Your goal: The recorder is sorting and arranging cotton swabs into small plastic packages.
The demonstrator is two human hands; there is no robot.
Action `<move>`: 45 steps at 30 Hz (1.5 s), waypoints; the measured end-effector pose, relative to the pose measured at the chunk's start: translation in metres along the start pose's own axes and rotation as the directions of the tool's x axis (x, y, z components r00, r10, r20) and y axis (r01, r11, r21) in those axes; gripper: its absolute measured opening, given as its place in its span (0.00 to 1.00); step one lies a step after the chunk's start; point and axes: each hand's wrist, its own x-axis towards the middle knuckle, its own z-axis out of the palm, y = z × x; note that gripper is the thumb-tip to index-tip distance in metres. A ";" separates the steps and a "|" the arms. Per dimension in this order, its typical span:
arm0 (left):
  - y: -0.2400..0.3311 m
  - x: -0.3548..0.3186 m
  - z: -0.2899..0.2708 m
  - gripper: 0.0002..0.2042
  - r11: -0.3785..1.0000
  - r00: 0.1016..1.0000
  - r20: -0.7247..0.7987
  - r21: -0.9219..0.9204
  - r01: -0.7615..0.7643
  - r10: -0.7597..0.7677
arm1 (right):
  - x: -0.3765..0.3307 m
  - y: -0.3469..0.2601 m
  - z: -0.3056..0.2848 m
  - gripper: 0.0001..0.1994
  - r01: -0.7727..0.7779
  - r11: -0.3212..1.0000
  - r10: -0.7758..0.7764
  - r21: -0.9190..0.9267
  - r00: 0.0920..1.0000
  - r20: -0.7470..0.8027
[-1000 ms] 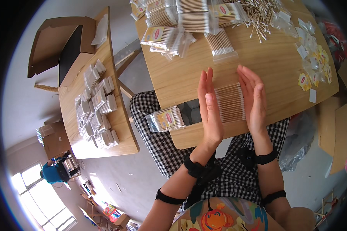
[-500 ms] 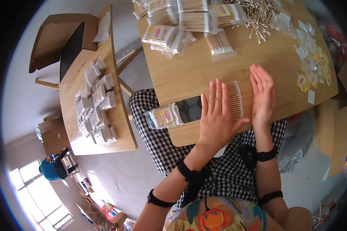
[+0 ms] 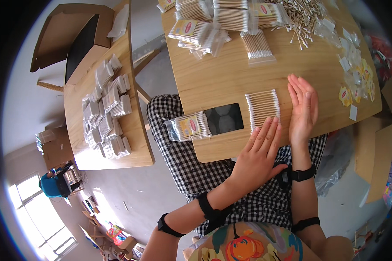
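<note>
A single-layer row of cotton swabs (image 3: 262,106) lies side by side on the wooden table. My left hand (image 3: 263,150) is flat with fingers stretched, its fingertips over the row's near end. Just right of the row, my right hand (image 3: 303,108) stands on its edge, fingers straight, palm toward the swabs. Neither hand grips anything. Left of the row lies a dark flat card (image 3: 224,118) with rounded pale shapes. Its left end reaches a clear bag of cotton swabs (image 3: 190,126) with a yellow label, lying at the table's left edge.
Filled swab bags (image 3: 196,32) pile up at the back, beside a heap of loose swabs (image 3: 296,19). Empty clear bags and yellow labels (image 3: 361,80) lie at the right. A second table (image 3: 139,158) holds more packs (image 3: 106,108) and an open cardboard box (image 3: 89,65).
My left hand has slid toward me and off most of the swab row, uncovering it. My right hand stays upright beside the row. The view has shifted slightly.
</note>
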 end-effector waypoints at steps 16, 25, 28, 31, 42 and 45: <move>-0.018 0.018 0.020 0.44 0.969 0.992 -0.114 0.236 0.077 -0.051 | 0.003 -0.033 0.008 0.10 0.230 0.790 -0.003 -0.569 0.928 0.372; -0.019 0.009 0.035 0.41 0.940 0.998 -0.065 0.337 0.046 -0.025 | 0.019 -0.058 0.043 0.07 0.540 0.535 0.115 -0.650 0.715 0.689; -0.020 0.008 0.040 0.41 0.943 0.997 -0.072 0.331 0.035 -0.012 | 0.021 -0.062 0.052 0.06 0.570 0.484 0.202 -0.664 0.666 0.718; -0.020 0.007 0.042 0.41 0.942 0.997 -0.077 0.332 0.043 -0.018 | 0.019 -0.057 0.056 0.06 0.605 0.443 0.218 -0.662 0.644 0.733; -0.020 0.007 0.046 0.40 0.947 0.999 -0.050 0.320 0.033 -0.018 | 0.020 -0.060 0.076 0.10 0.814 0.109 0.321 -0.570 0.514 0.795; -0.020 0.011 0.043 0.42 0.949 0.998 -0.063 0.314 0.036 -0.017 | 0.029 -0.071 0.069 0.10 0.779 0.211 0.222 -0.591 0.550 0.805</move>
